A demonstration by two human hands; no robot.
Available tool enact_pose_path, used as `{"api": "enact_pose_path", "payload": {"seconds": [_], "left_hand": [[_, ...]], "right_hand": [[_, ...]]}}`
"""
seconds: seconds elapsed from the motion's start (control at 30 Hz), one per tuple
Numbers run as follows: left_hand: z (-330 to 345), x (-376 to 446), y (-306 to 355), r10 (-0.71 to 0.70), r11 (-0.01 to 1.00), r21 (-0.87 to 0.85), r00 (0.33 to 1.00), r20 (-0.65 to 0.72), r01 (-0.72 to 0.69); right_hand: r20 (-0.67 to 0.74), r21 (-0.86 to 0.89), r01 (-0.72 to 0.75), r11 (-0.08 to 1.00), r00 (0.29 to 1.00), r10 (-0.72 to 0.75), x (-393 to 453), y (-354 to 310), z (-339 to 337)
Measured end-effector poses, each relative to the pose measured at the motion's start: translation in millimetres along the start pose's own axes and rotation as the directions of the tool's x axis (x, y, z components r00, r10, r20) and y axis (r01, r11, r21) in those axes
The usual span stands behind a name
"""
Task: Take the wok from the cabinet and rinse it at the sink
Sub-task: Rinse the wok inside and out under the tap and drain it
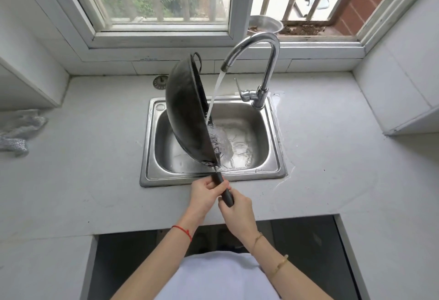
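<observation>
A black wok (187, 109) is held tipped on its edge over the steel sink (273, 133), its dark outer side facing left and its opening facing right. Water streams from the curved chrome faucet (268, 62) into the wok's inner side and splashes down into the basin. My left hand (204, 195) grips the dark handle near the wok. My right hand (235, 212) grips the same handle lower down, at its end. Both hands are just in front of the sink's near rim.
A grey countertop (95, 157) surrounds the sink. A crumpled cloth (19, 131) lies at the far left. A sink strainer (160, 82) rests behind the sink. A metal bowl (266, 24) stands on the window sill. An open space below the counter shows dark floor.
</observation>
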State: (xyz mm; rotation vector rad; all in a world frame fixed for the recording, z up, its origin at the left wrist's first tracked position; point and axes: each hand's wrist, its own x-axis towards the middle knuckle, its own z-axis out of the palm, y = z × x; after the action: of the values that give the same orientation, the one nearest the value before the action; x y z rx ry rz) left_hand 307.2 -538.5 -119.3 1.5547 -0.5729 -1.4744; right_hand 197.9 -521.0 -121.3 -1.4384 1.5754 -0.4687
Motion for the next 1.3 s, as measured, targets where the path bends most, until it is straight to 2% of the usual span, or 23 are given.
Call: {"api": "enact_pose_path", "payload": {"seconds": [0.17, 0.4, 0.57, 0.63, 0.73, 0.83, 0.97, 1.17, 1.23, 1.3], "left_hand": [[-6.8, -3.9, 8.4, 0.039, 0.998, 0.045, 0.998, -0.050, -0.037], [-17.2, -5.3, 8.3, 0.062, 0.998, 0.023, 0.995, -0.075, -0.061], [-27.7, -7.0, 5.6, 0.006, 0.994, -0.107, 0.997, -0.082, -0.015], [-30.7, -8.1, 4.3, -0.033, 0.973, -0.230, 0.999, -0.028, 0.025], [-33.5, -9.1, 0.4, -0.061, 0.911, -0.398, 0.989, 0.133, 0.109], [-32.1, -6.8, 0.5, -0.062, 0.906, -0.399, 0.976, 0.208, 0.143], [-25.6, -5.3, -2.3, -0.082, 0.947, -0.297, 0.984, 0.156, 0.126], [-21.3, -4.9, -10.6, -0.085, 0.953, -0.286, 0.994, 0.075, 0.103], [-19.6, -4.0, -9.5, -0.083, 0.957, -0.274, 0.995, 0.051, 0.094], [-15.3, -3.8, -7.4, -0.090, 0.961, -0.261, 0.996, 0.017, 0.092]], "right_hand": [[0.040, 0.163, -0.039, 0.986, 0.999, 0.033, 0.6, -4.3, 7.0], [0.125, 0.246, -0.059, 0.967, 0.992, 0.029, 2.3, -11.3, 9.7], [0.177, 0.298, -0.093, 0.950, 0.983, 0.040, 0.7, -15.6, 14.6], [0.185, 0.304, -0.095, 0.948, 0.982, 0.040, 0.5, -16.1, 14.5], [0.194, 0.310, -0.097, 0.946, 0.980, 0.037, 0.7, -14.2, 12.1], [0.207, 0.301, -0.092, 0.949, 0.978, 0.029, 0.7, -10.5, 7.3], [0.257, 0.246, -0.089, 0.965, 0.966, 0.023, -1.2, -3.8, -3.6], [0.288, 0.153, -0.084, 0.985, 0.957, 0.037, -3.2, -12.2, -11.1], [0.226, 0.014, -0.073, 0.997, 0.972, 0.068, -4.3, -15.0, -10.0], [0.091, -0.295, -0.012, 0.956, 0.995, 0.040, -7.1, -13.3, -6.1]]}}
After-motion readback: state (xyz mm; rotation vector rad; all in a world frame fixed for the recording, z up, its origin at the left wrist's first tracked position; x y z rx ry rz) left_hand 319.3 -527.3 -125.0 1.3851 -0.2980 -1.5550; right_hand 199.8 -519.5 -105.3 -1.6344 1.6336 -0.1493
